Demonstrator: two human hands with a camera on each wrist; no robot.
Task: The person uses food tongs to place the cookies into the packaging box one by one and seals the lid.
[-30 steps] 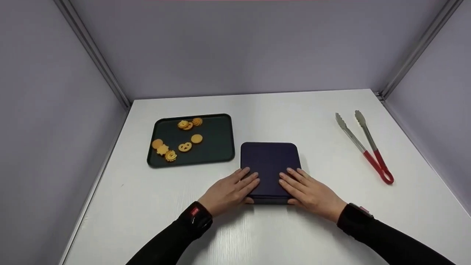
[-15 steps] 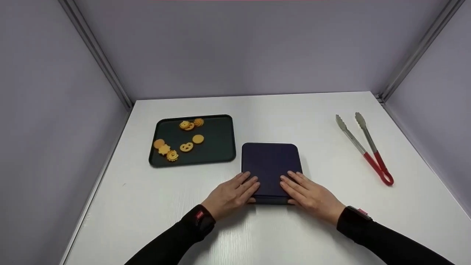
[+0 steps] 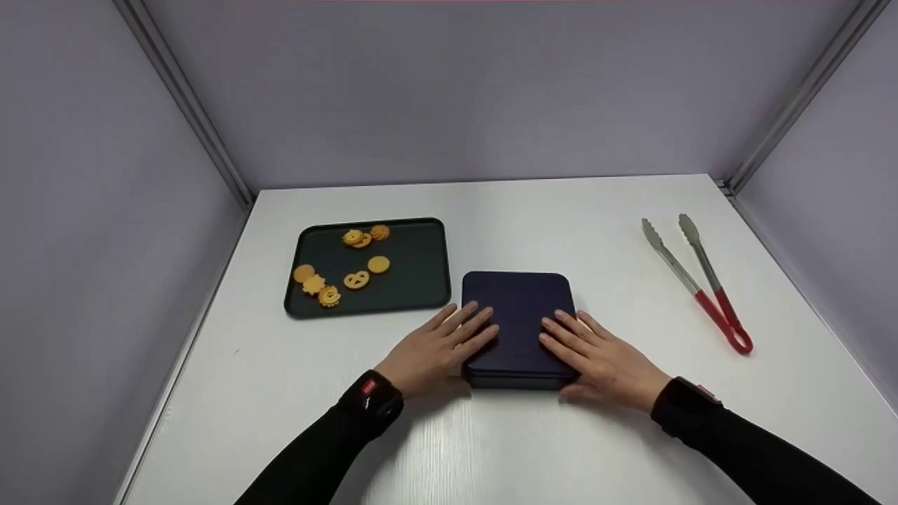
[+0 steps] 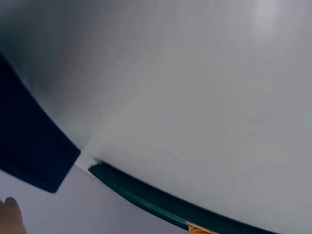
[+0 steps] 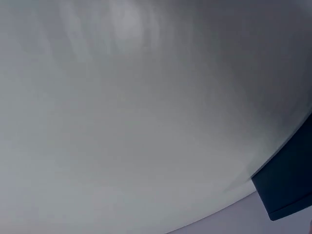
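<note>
A dark blue box with a flat lid [image 3: 519, 301] lies on the white table in the head view; what it contains is hidden. My left hand [image 3: 435, 354] rests its straight, spread fingers on the lid's left edge. On the right side, the fingers of my right hand [image 3: 607, 361] lie flat on the lid too. Both thumbs are low, beside the box's front corners. In the left wrist view the side of the box [image 4: 34, 131] shows at the left edge, with one fingertip [image 4: 10, 217] below it. The right wrist view catches a box corner [image 5: 287, 178].
Left of the box, a dark green tray [image 3: 414, 280] bears several cookies, among them a pretzel-shaped cookie [image 3: 356, 280]. Red-handled metal tongs [image 3: 701, 287] lie spread on the table's right side. Grey walls [image 3: 449, 91] stand at the back and sides.
Both hands have shifted slightly back along the lid, with fingers more spread. Their thumbs have moved outward from the box's front side. Box, tray and tongs stay put.
</note>
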